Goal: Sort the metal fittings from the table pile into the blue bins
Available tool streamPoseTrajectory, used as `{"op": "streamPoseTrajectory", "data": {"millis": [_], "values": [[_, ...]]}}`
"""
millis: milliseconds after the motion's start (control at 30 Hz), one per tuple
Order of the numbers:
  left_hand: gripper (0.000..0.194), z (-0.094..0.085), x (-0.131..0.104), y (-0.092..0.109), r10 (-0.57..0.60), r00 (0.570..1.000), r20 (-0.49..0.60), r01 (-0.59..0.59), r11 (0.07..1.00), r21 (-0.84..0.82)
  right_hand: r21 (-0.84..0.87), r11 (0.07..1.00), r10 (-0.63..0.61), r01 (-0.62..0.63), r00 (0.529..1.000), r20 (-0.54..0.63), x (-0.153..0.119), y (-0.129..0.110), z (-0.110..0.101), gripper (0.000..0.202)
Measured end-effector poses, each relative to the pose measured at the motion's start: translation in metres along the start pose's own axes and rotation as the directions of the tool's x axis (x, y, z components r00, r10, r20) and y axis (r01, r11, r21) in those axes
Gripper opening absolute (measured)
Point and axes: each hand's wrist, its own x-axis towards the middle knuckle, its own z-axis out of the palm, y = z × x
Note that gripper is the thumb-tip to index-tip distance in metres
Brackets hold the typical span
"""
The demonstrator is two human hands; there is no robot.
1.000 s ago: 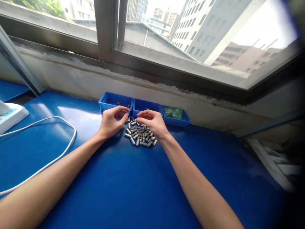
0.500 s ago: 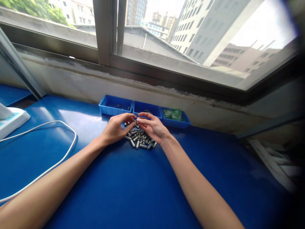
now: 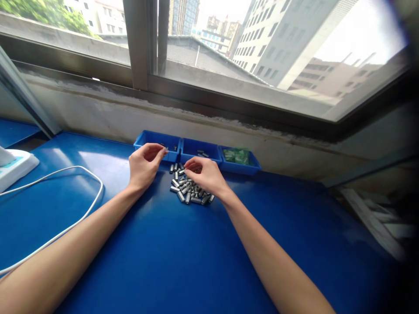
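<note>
Most of the metal pieces (image 3: 185,190) in sight lie loose on the blue table (image 3: 196,253), heaped under and around the narrowed fingers of the right hand (image 3: 205,175), with far fewer boxed. The fingers of the left hand (image 3: 143,168) are pinched at the left bin (image 3: 174,156), which has a few small parts (image 3: 175,148) just beyond them; whether either hand grips anything, I cannot tell. Past the right fingers, the middle bin (image 3: 203,145) holds a few dark parts (image 3: 203,154), the right bin (image 3: 242,168) green packets (image 3: 237,155).
</note>
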Motion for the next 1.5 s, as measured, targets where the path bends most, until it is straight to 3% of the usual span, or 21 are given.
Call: {"op": "streamPoseTrajectory", "data": {"millis": [100,400,567,733,1033,1267,1500], "values": [[0.024,0.000,0.001,-0.001,-0.027,1.000,0.006,0.027,0.999,-0.028,-0.079,0.996,-0.036,0.036,0.999,0.004,-0.001,0.000,0.001,0.012],[0.026,-0.001,0.000,0.000,-0.012,0.999,0.044,0.008,0.996,0.089,-0.377,0.917,-0.152,0.130,0.988,-0.030,-0.003,0.000,0.013,0.015],[0.027,0.001,-0.001,0.002,-0.017,0.997,0.071,0.010,0.995,0.103,-0.463,0.872,-0.172,0.159,0.985,0.014,-0.005,-0.001,0.025,0.022],[0.026,0.002,-0.003,0.006,-0.009,0.996,0.086,0.000,0.994,0.109,-0.534,0.829,-0.173,0.166,0.984,0.037,-0.006,-0.004,0.023,0.018],[0.024,0.002,-0.002,0.005,0.010,0.996,0.089,-0.021,0.993,0.119,-0.486,0.840,-0.205,0.242,0.970,0.129,-0.003,-0.008,0.023,0.015],[0.024,0.002,-0.003,0.006,0.012,0.996,0.093,-0.023,0.993,0.119,-0.436,0.880,-0.191,0.191,0.981,0.044,-0.002,-0.004,0.023,0.026],[0.025,0.002,-0.003,0.006,0.017,0.994,0.104,-0.030,0.991,0.128,-0.499,0.847,-0.177,0.181,0.983,0.057,-0.005,-0.010,0.020,0.026]]}}
